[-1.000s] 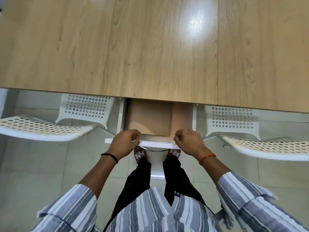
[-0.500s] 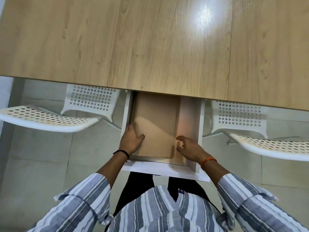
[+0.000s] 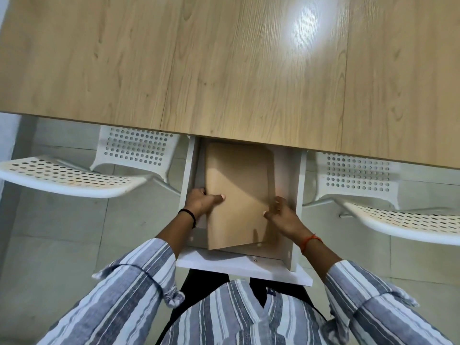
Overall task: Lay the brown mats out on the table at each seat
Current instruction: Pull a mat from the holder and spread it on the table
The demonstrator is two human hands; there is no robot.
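The far end of the white drawer (image 3: 245, 266) is hidden under the wooden table (image 3: 224, 66). Inside lie the brown mats (image 3: 237, 192) — flat, smooth, stacked, round-cornered; their number cannot be told. The left hand (image 3: 202, 200) clamps their left edge, the right hand (image 3: 282, 215) their right edge. White perforated chairs (image 3: 74, 178) flank the drawer.

Both arms reached forward and down, forearms bare below rolled striped sleeves. Left hand (image 3: 202, 201): thumb flat on top, fingers curled under at the left edge, black band at wrist. Right hand (image 3: 282, 214): fingers bent and spread, thumb pointing left, orange band at wrist. Hands well apart, roughly level.
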